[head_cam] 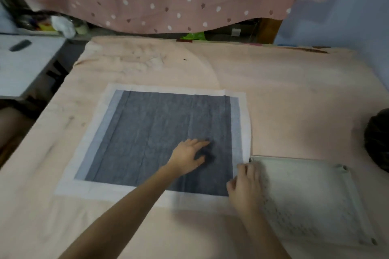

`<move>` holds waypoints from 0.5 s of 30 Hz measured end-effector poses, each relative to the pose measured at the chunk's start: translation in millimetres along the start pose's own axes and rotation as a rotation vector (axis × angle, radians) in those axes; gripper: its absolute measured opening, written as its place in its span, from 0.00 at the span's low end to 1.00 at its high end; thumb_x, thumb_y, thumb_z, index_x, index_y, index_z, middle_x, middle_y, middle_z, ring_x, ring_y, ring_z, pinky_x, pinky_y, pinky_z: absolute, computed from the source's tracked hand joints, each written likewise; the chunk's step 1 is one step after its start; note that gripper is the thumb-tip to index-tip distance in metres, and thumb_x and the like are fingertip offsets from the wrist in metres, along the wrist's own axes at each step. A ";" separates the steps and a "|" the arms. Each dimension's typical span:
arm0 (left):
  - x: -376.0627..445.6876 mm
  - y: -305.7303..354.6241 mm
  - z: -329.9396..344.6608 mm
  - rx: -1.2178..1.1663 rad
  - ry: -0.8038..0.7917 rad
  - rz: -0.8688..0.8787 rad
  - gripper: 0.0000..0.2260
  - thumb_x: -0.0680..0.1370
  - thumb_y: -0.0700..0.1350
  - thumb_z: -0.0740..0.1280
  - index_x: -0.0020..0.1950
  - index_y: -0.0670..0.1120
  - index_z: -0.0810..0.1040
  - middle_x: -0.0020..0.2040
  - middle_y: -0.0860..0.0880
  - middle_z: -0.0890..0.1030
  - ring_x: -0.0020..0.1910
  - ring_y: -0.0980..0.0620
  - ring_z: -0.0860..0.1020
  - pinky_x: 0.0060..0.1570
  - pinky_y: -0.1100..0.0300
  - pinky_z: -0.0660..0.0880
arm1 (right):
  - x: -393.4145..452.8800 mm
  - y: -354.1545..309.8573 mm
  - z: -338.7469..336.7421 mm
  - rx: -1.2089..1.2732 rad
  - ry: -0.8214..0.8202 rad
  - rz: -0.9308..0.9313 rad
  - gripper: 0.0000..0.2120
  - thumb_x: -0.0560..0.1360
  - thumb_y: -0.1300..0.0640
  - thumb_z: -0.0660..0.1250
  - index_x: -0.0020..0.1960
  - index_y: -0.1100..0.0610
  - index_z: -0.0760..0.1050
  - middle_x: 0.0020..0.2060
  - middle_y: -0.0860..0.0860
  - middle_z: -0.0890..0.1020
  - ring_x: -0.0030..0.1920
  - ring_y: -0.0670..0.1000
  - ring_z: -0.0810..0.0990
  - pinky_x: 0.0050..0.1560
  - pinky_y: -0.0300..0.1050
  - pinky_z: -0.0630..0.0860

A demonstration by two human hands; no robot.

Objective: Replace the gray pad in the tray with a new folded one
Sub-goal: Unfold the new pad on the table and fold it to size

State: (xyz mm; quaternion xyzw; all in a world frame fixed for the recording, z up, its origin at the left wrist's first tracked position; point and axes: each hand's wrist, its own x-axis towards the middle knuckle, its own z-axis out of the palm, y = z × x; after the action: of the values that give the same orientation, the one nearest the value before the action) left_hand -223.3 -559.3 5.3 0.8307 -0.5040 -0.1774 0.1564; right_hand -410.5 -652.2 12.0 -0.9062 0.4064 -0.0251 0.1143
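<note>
Peach sheet (273, 94) fills the frame, a gray pad (160, 132) with white border spread flat mid-frame, left hand (187, 156) pressing it open-fingered, right hand (245, 189) resting loosely on the tray (315, 202) at lower right.

Two bare forearms enter from the lower edge, each ending in a bare hand. The left hand (187, 156) shows four fingers and a thumb; behind the fingers the wrist and forearm carry no sleeve, watch or band as far as the frame edge. The right hand (245, 187) is blurred, so its fingers (244, 169) are only partly distinguishable; behind them the wrist and forearm are likewise uncovered. No rings, gloves or markings are visible on either hand. Nails are too blurred to describe.
</note>
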 end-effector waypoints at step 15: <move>-162.4 -97.4 28.9 0.260 0.019 0.121 0.31 0.71 0.62 0.57 0.68 0.46 0.73 0.67 0.47 0.75 0.66 0.47 0.73 0.62 0.46 0.70 | -70.4 -135.5 60.9 -0.104 -0.427 -0.419 0.35 0.72 0.44 0.61 0.75 0.55 0.58 0.76 0.55 0.54 0.76 0.53 0.49 0.74 0.52 0.44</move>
State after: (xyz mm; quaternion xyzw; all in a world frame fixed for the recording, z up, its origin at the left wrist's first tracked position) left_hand -229.9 -373.5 -40.9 0.8138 -0.5702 -0.0932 0.0627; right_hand -350.1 -501.5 -13.0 -0.9597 0.1780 0.1640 0.1429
